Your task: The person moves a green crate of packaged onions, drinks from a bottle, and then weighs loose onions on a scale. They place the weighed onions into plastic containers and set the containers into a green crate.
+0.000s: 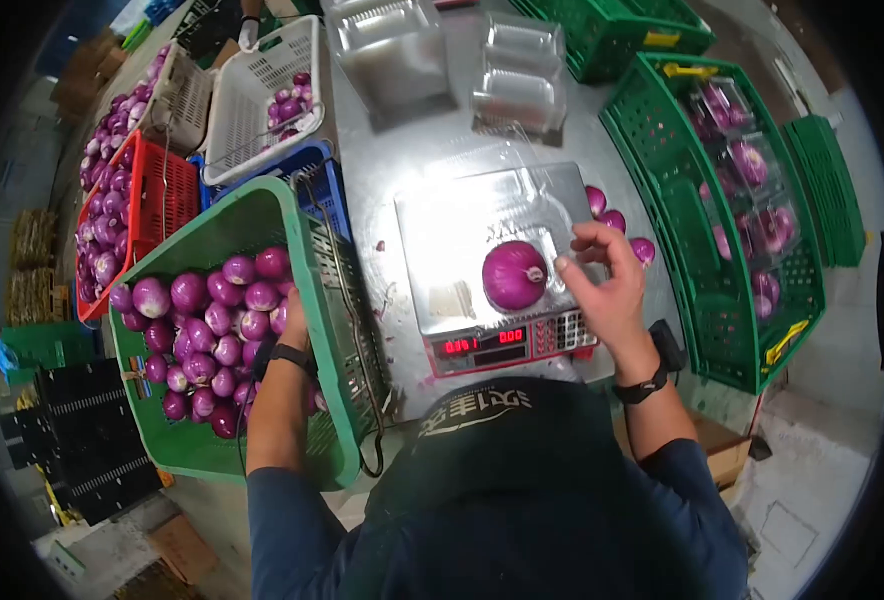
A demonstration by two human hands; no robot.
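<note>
While my right hand (602,285) hovers over the scale, the onion lies just left of its fingertips.

Going from big to small: the green crate (262,215) full of purple onions surrounds my left hand (292,318), which is sunk among them near the crate's right wall; I cannot tell whether those fingers are curled on an onion or merely resting. The scale (442,235) sits under and ahead of my right fingers, its red display just below them. My right fingers are loosely spread and curved, pinching nothing I can make out, perhaps brushing clear film. The single onion (514,275) on the pan is round, with no marked long axis, just beside my right fingertips on their left, and far nearer this hand than the other. Three loose onions (614,221) lie just beyond the fingers.
</note>
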